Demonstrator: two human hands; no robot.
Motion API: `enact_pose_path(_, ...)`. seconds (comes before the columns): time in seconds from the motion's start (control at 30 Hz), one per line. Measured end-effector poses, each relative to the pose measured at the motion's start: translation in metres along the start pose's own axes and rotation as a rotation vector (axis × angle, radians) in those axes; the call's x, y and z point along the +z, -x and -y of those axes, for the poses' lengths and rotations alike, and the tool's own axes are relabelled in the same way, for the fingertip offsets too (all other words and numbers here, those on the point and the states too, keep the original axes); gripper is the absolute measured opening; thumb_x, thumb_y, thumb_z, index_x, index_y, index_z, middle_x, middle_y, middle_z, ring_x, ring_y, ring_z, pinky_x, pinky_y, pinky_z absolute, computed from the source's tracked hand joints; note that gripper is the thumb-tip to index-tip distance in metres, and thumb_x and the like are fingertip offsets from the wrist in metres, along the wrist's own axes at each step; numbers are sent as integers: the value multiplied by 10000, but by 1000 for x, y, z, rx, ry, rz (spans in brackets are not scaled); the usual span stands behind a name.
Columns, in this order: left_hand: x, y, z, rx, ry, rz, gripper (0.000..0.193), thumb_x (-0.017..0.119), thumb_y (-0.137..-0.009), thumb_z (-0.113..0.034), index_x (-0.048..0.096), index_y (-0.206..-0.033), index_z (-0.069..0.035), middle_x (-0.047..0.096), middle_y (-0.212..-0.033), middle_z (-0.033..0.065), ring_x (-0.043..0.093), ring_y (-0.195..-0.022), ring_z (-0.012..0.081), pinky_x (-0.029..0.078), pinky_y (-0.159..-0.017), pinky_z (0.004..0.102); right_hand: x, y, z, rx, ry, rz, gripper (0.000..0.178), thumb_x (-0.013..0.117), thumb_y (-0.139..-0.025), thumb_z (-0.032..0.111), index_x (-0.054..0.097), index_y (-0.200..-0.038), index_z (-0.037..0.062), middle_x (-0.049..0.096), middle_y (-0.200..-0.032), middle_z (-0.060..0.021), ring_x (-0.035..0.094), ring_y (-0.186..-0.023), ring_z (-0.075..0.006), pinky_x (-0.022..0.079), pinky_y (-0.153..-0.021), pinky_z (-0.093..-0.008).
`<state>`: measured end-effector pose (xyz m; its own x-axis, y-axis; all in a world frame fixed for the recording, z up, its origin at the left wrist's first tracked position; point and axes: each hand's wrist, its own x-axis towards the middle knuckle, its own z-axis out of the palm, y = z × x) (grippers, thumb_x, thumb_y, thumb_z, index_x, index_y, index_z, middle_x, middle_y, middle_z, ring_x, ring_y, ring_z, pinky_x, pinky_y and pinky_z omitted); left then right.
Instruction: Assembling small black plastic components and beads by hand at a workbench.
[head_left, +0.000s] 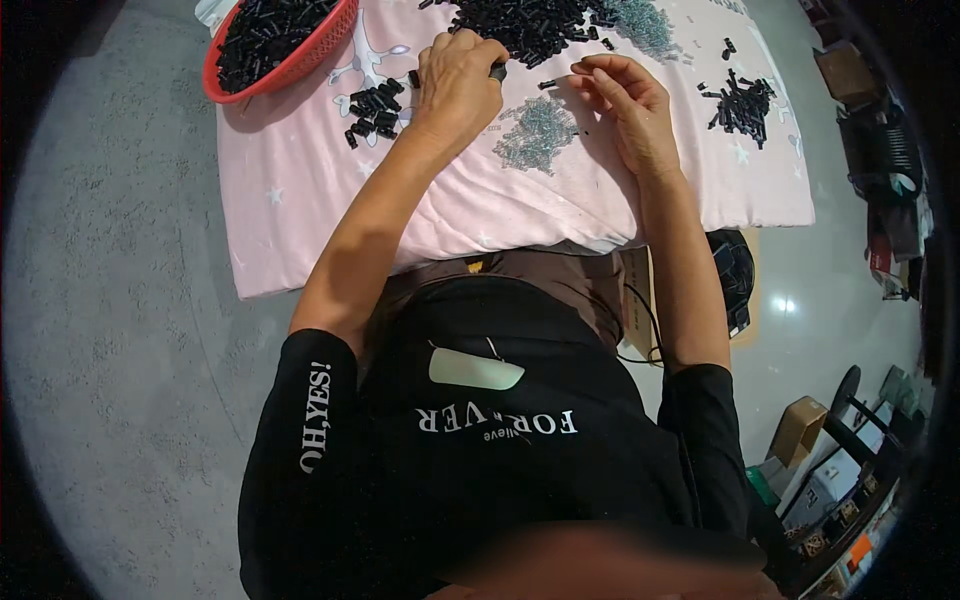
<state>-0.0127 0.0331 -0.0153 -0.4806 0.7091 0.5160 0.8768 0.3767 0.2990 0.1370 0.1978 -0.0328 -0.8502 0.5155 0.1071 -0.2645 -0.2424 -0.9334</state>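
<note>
My left hand [460, 88] is closed over the pink cloth, with a small black plastic part [498, 71] showing between thumb and fingers. To its right, my right hand [632, 108] has its thumb and fingertips drawn together; whatever they hold is too small to make out. A short dark piece with a pale end [547, 85] lies just left of those fingertips. Between the hands, nearer me, spreads a pile of small silvery metal pieces [537, 135]. Several black cylindrical parts [375, 110] lie loose beside my left wrist.
A red plastic basket [290, 75] of black parts stands at the far left. Large heaps of black parts [520, 28] and silvery pieces [643, 28] lie at the back. Another black pile [743, 108] sits at right. Boxes [797, 430] stand on the floor.
</note>
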Motion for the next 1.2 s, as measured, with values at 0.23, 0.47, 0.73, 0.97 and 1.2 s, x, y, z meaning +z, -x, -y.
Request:
enact_pose_path(0.23, -9, 0, -22, 47, 75, 73, 241, 608, -740, -1, 720, -927, -104, 646, -947, 90, 585, -936, 304, 470, -872, 420, 0, -2, -1, 33, 81, -26, 182, 552, -988, 75, 638, -1125, -9, 691, -1075, -105, 682, -957, -158, 539, -826, -239)
enact_pose_path(0.47, 6, -8, -35, 35, -18, 180, 202, 627, -756, -54, 732, -918, -115, 656, -953, 77, 590, -987, 272, 375, -913, 418, 2, -9, 0, 94, 6, -86, 251, 556, -983, 80, 584, -1208, -28, 678, -1100, -133, 662, -1016, -191, 518, -891, -268)
enact_pose_path(0.73, -5, 1, -26, -1, -49, 212, 160, 633, -762, -96, 720, -897, -107, 648, -928, 87, 595, -979, 271, 335, -925, 432, -3, -34, 8, 219, 217, -34, 222, 560, -986, 117, 616, -1158, -12, 683, -994, -92, 681, -843, -190, 550, -739, -289)
enact_pose_path(0.97, -18, 13, -5, -66, -57, 182, 157, 639, -779, -119, 717, -913, -95, 659, -922, 55, 607, -969, 241, 328, -921, 417, 1, -39, -7, 35, 694, -16, 212, 573, -977, 102, 657, -1156, 25, 690, -954, -52, 671, -857, -124, 542, -761, -265)
enact_pose_path(1.2, -17, 19, -2, -62, -24, 158, 209, 607, -768, -87, 706, -952, -88, 651, -922, 56, 604, -969, 234, 326, -919, 402, 8, -37, -3, -395, 1124, 58, 275, 675, -806, 38, 713, -1070, 107, 674, -919, -101, 675, -802, -235, 543, -743, -337)
